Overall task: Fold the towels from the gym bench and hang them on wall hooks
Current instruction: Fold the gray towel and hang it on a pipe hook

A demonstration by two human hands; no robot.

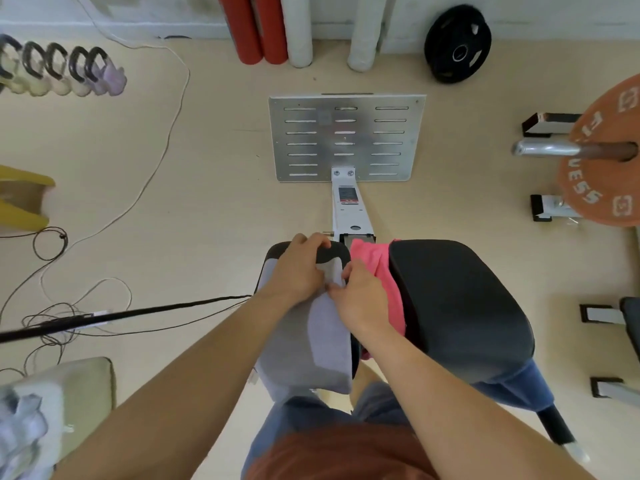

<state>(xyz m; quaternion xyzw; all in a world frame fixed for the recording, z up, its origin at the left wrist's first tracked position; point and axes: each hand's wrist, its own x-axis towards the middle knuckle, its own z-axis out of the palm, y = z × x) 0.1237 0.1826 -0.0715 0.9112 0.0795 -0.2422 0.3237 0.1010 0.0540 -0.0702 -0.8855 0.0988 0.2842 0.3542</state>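
At the far left a pale bundle of cloth point(20, 420) is lying partly out of frame, too blurred to tell whether it is a towel. The worktop point(348, 209) is showing two black pads. On the narrow pad point(334, 252) a grey towel point(322, 344) is lying lengthwise, folded into a long strip, its near end hanging over the pad's edge toward the person's legs. The left hand point(298, 268) is resting on the towel's far end, fingers curling over the cloth and the pad's tip, thumb pressing a pale turned-up corner. The right hand point(360, 296) is meeting it from the other side, its fingers bunched together and seemingly pinching that same corner, though the fingertips are tucked under the hand and hard to make out. Just right of the hands a pink towel point(375, 261) is sitting crumpled in the gap between the narrow pad and the wide pad point(457, 299), much of it hidden by the right forearm. A blue cloth point(519, 389) is hanging below the wide pad, only its lower part showing.
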